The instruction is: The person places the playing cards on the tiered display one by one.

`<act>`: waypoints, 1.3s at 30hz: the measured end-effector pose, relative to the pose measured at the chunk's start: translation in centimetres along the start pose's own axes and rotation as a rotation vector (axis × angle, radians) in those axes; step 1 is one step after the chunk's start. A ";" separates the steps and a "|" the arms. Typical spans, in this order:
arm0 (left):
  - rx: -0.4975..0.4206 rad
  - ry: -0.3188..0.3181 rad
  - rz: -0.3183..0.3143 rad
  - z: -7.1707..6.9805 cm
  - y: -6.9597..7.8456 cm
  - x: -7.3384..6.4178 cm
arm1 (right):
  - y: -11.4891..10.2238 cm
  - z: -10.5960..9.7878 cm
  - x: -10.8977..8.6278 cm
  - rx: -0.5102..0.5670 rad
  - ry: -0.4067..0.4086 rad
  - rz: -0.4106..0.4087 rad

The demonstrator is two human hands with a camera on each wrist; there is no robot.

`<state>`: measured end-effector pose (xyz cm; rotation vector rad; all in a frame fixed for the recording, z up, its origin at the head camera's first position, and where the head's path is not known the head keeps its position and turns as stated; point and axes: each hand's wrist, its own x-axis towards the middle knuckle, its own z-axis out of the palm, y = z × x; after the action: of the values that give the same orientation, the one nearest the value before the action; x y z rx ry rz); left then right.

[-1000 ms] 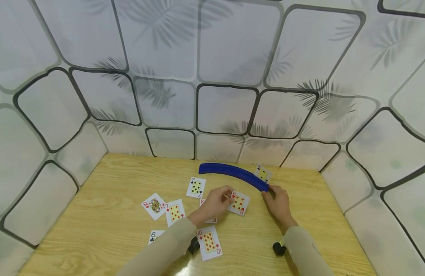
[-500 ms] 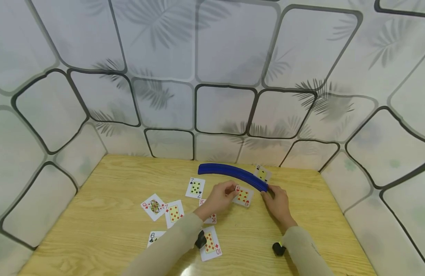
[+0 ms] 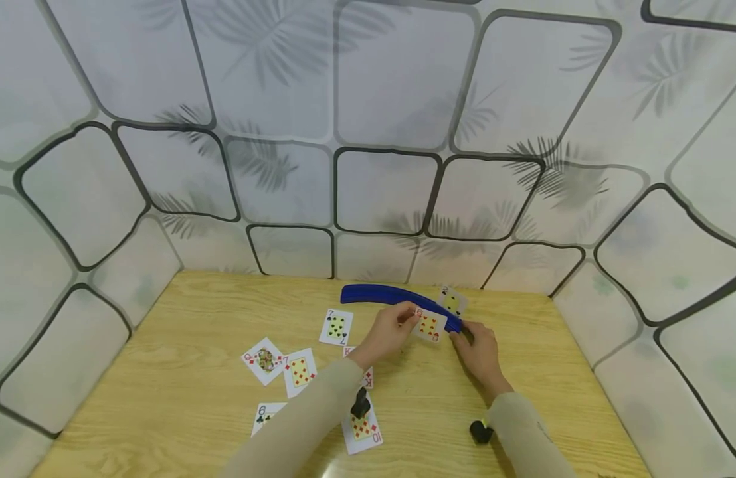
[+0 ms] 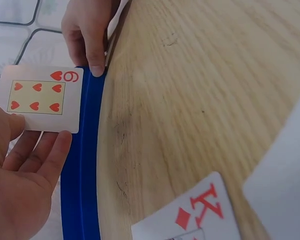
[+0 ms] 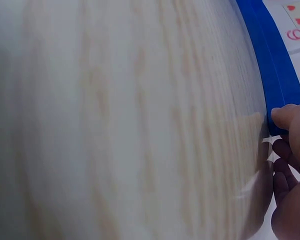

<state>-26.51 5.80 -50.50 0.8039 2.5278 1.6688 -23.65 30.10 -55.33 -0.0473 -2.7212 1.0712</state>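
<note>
Six of hearts: pretty sure about this one, the left hand (image 3: pixel 388 335) had the six of hearts (image 3: pixel 429 325) up over the right part of the curved blue card holder (image 3: pixel 374 293), face showing. Couldn't tell from my cameras if its edge was touching the holder.
Left fingers: pinching the six near one side, thumb on the face, the other fingers behind and under it.
Right hand: the right hand (image 3: pixel 477 348) was gripping the holder's right end, thumb on top, other fingers curled in just beside it.
Black two: looked like a black two (image 3: pixel 453 302) on the far side at that same end. Suit was too small for me, and no clue whether it sat in the groove or just leaned there.
Loose cards: face up to the left on the wooden table (image 3: pixel 194 345) I had the seven of spades (image 3: pixel 336 326), queen of diamonds (image 3: pixel 264 360) and seven of diamonds (image 3: pixel 299 372). King of diamonds (image 4: pixel 200 215) lay under the left arm, ten of diamonds (image 3: pixel 368 435) nearer me, plus a black six (image 3: pixel 265 413) half hidden by the sleeve.
Card trouble: I figured that one-sided pinch could let the six swivel or bend if it caught the holder's rim.
Holder trouble: if the right grip eased, a push from the card could've skidded the holder and knocked the two over.
Sleeve trouble: low left forearm, so it might've dragged the king or ten.
</note>
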 end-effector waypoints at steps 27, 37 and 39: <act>0.004 0.035 -0.046 2.0 0.3 4.0 | -0.3 -0.1 0.1 0.014 0.008 0.015; 0.016 0.060 -0.079 2.5 0.2 4.4 | -0.3 0.0 0.0 0.009 0.024 0.016; 0.019 0.062 -0.078 2.6 0.2 4.5 | -0.2 0.0 0.0 0.010 0.026 0.016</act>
<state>-29.61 9.94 -50.30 0.6551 2.5829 1.6738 -23.66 29.90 -55.20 -0.0811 -2.6966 1.0804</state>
